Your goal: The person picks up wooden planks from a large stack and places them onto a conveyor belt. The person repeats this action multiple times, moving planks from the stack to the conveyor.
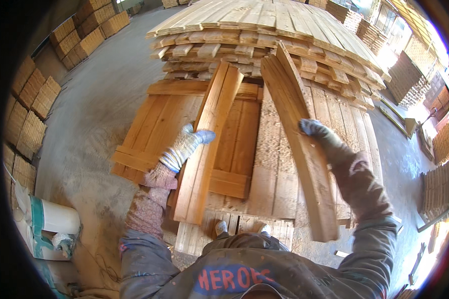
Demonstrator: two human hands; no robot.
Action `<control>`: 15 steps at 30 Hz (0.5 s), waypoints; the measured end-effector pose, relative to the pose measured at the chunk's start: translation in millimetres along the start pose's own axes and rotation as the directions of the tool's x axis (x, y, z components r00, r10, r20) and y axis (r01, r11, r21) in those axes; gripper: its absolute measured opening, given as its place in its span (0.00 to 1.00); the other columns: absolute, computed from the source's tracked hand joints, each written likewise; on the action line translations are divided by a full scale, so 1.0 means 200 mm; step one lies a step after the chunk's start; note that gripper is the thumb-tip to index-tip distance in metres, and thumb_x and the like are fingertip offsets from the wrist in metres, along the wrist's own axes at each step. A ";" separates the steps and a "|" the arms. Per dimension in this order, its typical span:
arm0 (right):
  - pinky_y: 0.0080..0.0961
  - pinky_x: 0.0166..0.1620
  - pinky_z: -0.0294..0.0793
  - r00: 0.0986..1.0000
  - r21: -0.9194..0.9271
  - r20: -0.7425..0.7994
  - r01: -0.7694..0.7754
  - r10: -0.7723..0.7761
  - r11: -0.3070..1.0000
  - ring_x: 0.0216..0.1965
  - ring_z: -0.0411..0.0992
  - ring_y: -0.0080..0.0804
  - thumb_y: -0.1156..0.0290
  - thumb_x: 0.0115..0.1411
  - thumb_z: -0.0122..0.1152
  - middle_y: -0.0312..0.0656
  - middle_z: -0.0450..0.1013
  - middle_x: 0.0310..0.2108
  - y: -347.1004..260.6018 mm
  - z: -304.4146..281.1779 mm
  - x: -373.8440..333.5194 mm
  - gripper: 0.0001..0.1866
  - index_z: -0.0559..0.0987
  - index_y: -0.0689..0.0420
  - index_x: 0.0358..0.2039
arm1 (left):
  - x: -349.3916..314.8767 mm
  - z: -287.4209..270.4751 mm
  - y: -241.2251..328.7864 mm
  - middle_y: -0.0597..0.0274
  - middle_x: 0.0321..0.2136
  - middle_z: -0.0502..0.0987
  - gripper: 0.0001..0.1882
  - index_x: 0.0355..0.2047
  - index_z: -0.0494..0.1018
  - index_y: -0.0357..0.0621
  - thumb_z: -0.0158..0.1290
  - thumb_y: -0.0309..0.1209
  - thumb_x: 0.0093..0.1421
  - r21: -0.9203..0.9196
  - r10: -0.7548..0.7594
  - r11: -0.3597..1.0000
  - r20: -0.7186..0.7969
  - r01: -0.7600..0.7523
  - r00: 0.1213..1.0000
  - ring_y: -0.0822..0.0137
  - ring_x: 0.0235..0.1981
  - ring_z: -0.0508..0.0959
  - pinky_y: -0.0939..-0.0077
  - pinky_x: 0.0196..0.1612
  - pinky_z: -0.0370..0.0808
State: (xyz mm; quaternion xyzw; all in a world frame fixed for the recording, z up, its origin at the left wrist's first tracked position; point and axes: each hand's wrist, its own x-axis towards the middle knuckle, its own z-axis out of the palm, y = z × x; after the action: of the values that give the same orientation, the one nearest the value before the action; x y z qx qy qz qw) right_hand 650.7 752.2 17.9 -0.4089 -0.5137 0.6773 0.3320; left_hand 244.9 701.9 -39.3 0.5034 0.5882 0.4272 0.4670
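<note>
Boards [212, 154], long, brown and streaky, slant over the counter [276, 169], and the left hand [182, 148] has its grip closed on one while the right hand [320, 134] grips another.

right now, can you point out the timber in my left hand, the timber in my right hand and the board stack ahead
Left timber [201, 163]: head view, middle of its long face
Right timber [303, 157]: head view, middle of its long face
Board stack [266, 20]: head view, on its top layer
</note>
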 end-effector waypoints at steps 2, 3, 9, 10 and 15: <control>0.26 0.45 0.78 0.995 0.205 -0.079 0.071 -0.056 0.976 0.39 0.76 0.27 0.49 0.58 0.72 0.36 0.79 0.38 0.00 0.44 0.07 0.24 0.80 0.54 0.45 | -0.01 -0.22 0.02 0.51 0.37 0.82 0.34 0.51 0.72 0.27 0.68 0.42 0.53 0.241 0.046 0.970 -0.139 -0.011 0.989 0.63 0.37 0.82 0.70 0.45 0.79; 0.29 0.47 0.78 1.000 0.249 -0.005 -0.004 0.006 0.968 0.40 0.76 0.28 0.50 0.58 0.71 0.36 0.80 0.40 0.00 0.59 0.12 0.23 0.81 0.53 0.45 | -0.01 -0.32 0.03 0.45 0.38 0.81 0.40 0.57 0.65 0.28 0.66 0.44 0.53 0.420 0.083 0.908 -0.157 -0.009 0.984 0.58 0.38 0.81 0.66 0.45 0.79; 0.36 0.50 0.79 0.977 0.430 -0.112 -0.118 0.182 0.895 0.42 0.78 0.35 0.55 0.59 0.71 0.41 0.80 0.43 0.31 1.17 0.58 0.23 0.80 0.56 0.48 | -0.05 -0.42 0.15 0.32 0.62 0.68 0.51 0.70 0.55 0.34 0.59 0.56 0.58 0.650 -0.027 0.760 -0.008 0.026 1.000 0.42 0.65 0.68 0.55 0.66 0.66; 0.36 0.52 0.80 0.963 0.367 -0.112 -0.190 0.247 0.910 0.45 0.79 0.37 0.54 0.61 0.68 0.45 0.79 0.45 0.33 1.25 0.61 0.25 0.77 0.56 0.52 | -0.01 -0.45 0.03 0.33 0.65 0.65 0.52 0.72 0.53 0.36 0.59 0.58 0.59 0.624 -0.058 0.781 0.053 0.012 0.997 0.42 0.68 0.65 0.56 0.69 0.63; 0.35 0.60 0.73 0.971 0.313 -0.199 -0.063 0.130 0.948 0.55 0.74 0.40 0.50 0.62 0.67 0.47 0.76 0.53 0.47 1.32 0.66 0.35 0.70 0.59 0.62 | 0.04 -0.49 -0.32 0.44 0.60 0.73 0.53 0.72 0.52 0.38 0.69 0.47 0.56 -0.150 0.060 0.988 0.139 -0.039 0.988 0.52 0.63 0.71 0.61 0.64 0.70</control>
State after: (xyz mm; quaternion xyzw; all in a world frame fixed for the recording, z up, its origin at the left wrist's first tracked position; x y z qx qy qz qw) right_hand 352.5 731.0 -64.3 -0.4489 -0.3432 0.7152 0.4113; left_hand 135.5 699.0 -82.6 0.5115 0.5076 0.4435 0.5329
